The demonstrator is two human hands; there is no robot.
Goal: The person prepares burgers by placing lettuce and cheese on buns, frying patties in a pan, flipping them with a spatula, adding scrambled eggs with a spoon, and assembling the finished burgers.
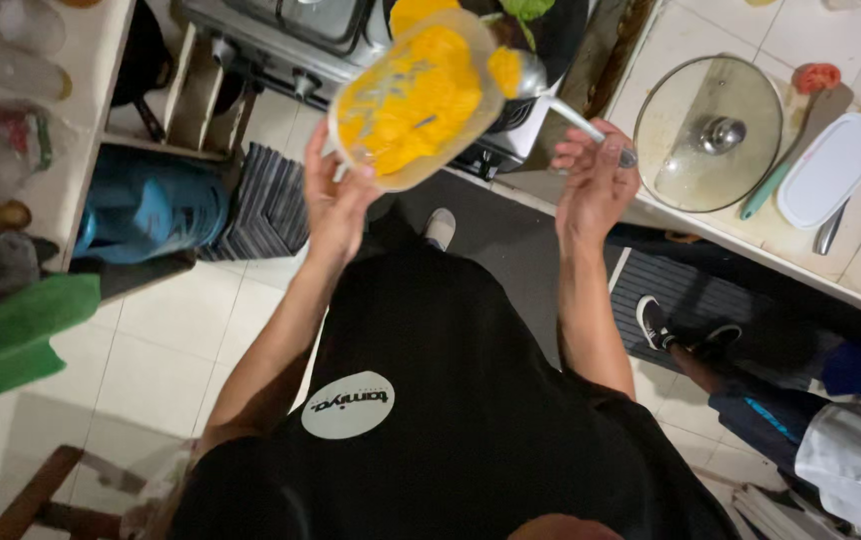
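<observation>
At the far left a shelf (pixel 71 150) carries glass jars, with something green (pixel 11 340) poking out below and a blue gas cylinder (pixel 151 205) tucked under the stove stand, out of the walkway.

Your left hand (pixel 336 200) is closed around the bottom edge of a clear plastic container (pixel 416 100), fingers wrapped under its rim. You hold it tilted, mouth turned toward the stove (pixel 291 30), so the orange-yellow pieces (pixel 411 105) inside slide toward the lip over the dark pan (pixel 551 40). The container sits raised in the air between your hands and the burner, touching neither the stove nor the counter.

Your right hand (pixel 596 185) is closed on the handle of a metal spoon (pixel 556 95), pinched near its end. The bowl of the spoon reaches to the container's upper edge and carries a lump of the same orange stuff, placed where it can rake the contents out. Green leaves (pixel 529 10) show in the pan just beyond.

Further right, on the tiled counter (pixel 711 240), a glass lid (pixel 709 135) lies flat with its knob up, set well aside from the pan. Beside it lie a teal-handled tool (pixel 766 190), a white rectangular lid or board (pixel 829 170), and a piece of tomato (pixel 817 76). Another person's legs and dark shoes (pixel 686 335) stand on the floor below the counter, apart from your own hands.
</observation>
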